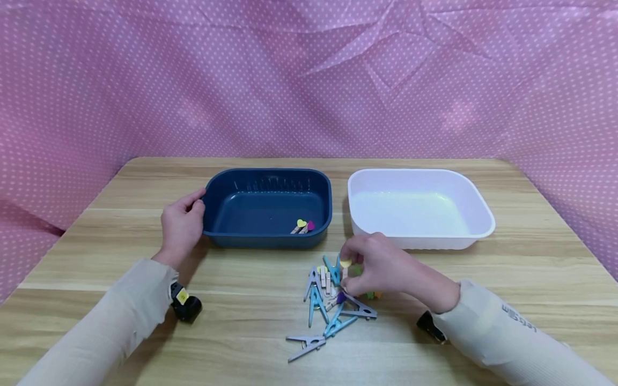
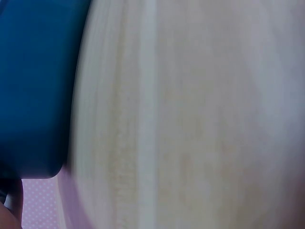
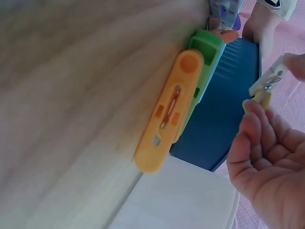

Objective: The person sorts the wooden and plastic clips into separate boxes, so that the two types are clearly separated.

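Observation:
My right hand [image 1: 376, 262] pinches a small wooden clothespin [image 3: 269, 80] with a yellow heart on one end, held between thumb and fingertips over a pile of pegs. In that pile lie blue clothespins [image 1: 316, 301], grey-purple clothespins [image 1: 304, 343] and small wooden clothespins [image 1: 323, 277] with hearts. An orange clothespin [image 3: 169, 112] and a green clothespin [image 3: 206, 53] show large in the right wrist view; the hand mostly hides them from the head camera. My left hand [image 1: 182, 228] grips the left rim of the dark blue basin [image 1: 270, 241], inside which lie a few heart clothespins [image 1: 301, 224].
A white basin [image 1: 420, 244] stands to the right of the blue one, a narrow gap between them. Both rest on a wood-grain table [image 1: 232, 332]. Pink dotted cloth [image 1: 309, 80] hangs behind and at the sides.

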The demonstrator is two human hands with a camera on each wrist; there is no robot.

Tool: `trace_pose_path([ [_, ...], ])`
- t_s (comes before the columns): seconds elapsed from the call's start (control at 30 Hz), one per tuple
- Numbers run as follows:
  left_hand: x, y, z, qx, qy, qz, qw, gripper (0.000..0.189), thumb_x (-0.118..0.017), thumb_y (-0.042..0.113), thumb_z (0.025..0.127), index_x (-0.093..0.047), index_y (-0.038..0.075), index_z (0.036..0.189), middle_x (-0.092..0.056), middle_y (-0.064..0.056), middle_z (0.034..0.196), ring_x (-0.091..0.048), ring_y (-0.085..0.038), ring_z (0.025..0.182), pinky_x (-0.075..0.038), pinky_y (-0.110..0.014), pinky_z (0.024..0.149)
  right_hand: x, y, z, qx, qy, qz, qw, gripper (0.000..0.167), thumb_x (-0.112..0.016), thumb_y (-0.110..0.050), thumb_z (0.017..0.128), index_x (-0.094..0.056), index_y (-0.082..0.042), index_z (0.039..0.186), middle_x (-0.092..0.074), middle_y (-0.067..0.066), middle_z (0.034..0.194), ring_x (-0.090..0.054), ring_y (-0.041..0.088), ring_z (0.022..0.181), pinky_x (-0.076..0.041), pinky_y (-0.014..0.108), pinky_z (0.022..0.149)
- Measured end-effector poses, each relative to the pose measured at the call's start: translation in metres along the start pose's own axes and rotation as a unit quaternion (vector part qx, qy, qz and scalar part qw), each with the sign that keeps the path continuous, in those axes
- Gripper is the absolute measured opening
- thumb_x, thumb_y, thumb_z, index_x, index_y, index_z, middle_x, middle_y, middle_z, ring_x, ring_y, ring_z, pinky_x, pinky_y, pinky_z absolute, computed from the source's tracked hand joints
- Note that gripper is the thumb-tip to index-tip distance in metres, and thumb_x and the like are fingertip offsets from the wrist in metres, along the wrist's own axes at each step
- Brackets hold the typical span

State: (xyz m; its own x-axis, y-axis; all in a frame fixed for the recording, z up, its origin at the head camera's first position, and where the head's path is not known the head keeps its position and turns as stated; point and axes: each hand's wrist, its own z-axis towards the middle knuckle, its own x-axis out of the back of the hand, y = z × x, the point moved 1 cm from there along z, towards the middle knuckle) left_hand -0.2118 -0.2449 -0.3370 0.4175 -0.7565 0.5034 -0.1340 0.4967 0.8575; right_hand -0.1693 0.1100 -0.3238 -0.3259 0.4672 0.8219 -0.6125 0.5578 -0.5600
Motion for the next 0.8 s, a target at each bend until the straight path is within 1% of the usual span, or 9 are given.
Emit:
trace_pose_path([
  [0.2,0.0006,0.0007,-0.0007,0.003,-0.004,-0.003,1.0000,0.038,-0.039,0.019,0.095,-0.055,0.013,0.130,-0.051,-0.004,0.134,-0.045,-0.014,0.125,-0.040,-0.033,0.102,0.0007,0.0000,-0.0006,0.022,0.020,0.011,0.9995,0.029,-0.075,-0.017,0.067,-0.066,-0.006,0.091,-0.061,-0.005,0.079,-0.050,0.007,0.068,-0.049,0.019,0.061],
  [0.37,0.0009,0.0010,-0.0017,0.004,-0.006,-0.005,1.0000,0.038,-0.039,0.019,0.096,-0.055,0.013,0.130,-0.051,-0.004,0.135,-0.045,-0.014,0.126,-0.040,-0.033,0.102,0.0023,-0.0022,-0.0016,0.024,0.040,0.014,0.9988,0.032,-0.076,-0.018,0.066,-0.066,-0.006,0.094,-0.064,-0.001,0.086,-0.053,0.008,0.073,-0.051,0.020,0.066],
  [0.5,0.0012,0.0010,-0.0019,0.007,-0.005,-0.005,1.0000,0.038,-0.040,0.019,0.095,-0.055,0.013,0.130,-0.051,-0.004,0.134,-0.045,-0.014,0.126,-0.039,-0.033,0.102,0.0037,-0.0037,-0.0025,0.024,0.056,0.016,0.9980,0.032,-0.076,-0.018,0.066,-0.066,-0.005,0.094,-0.065,0.000,0.088,-0.054,0.008,0.075,-0.052,0.020,0.068],
  [0.7,0.0018,0.0017,-0.0017,0.007,-0.010,-0.005,0.9999,0.038,-0.039,0.020,0.096,-0.054,0.014,0.131,-0.050,-0.003,0.136,-0.044,-0.015,0.127,-0.039,-0.033,0.103,0.0048,-0.0027,-0.0025,0.043,0.096,0.033,0.9939,0.031,-0.077,-0.013,0.064,-0.066,-0.004,0.092,-0.065,0.000,0.088,-0.054,0.009,0.075,-0.052,0.021,0.069],
  [0.8,0.0013,0.0017,-0.0025,0.002,-0.005,-0.006,1.0000,0.038,-0.040,0.019,0.096,-0.055,0.013,0.130,-0.051,-0.004,0.135,-0.045,-0.015,0.126,-0.040,-0.033,0.102,0.0048,-0.0022,-0.0024,0.048,0.110,0.038,0.9920,0.032,-0.077,-0.012,0.064,-0.066,-0.003,0.092,-0.065,0.001,0.087,-0.055,0.009,0.075,-0.053,0.022,0.069],
])
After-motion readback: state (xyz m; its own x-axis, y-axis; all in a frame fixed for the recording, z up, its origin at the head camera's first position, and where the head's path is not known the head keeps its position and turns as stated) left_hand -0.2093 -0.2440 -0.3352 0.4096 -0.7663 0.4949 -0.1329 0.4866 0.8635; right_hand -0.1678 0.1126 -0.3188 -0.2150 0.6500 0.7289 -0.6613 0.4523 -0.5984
